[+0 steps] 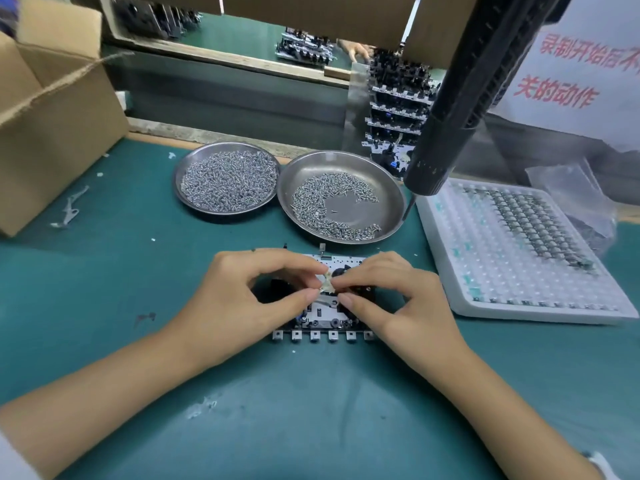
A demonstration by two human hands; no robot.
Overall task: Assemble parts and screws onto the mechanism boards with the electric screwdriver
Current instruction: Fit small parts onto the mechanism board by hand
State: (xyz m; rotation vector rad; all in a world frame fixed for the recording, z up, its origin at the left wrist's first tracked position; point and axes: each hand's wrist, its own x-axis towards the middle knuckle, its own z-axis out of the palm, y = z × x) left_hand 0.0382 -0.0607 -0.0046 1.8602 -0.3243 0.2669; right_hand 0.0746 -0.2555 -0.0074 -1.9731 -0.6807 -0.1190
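A mechanism board (323, 315) lies flat on the green mat, its row of metal tabs facing me. Both hands work over its middle. My left hand (249, 299) and my right hand (394, 299) together pinch a small pale metal part (327, 284) just above the board, fingertips meeting on it. The black electric screwdriver (450, 109) hangs untouched at the upper right, its bit pointing down beside the right screw dish. Much of the board is hidden under my hands.
Two steel dishes hold screws: a full one (227, 154) and a half-empty one (381, 174). A white foam tray (450, 271) with several small parts lies right. A cardboard box (52, 126) stands left. Stacked boards (398, 109) stand behind.
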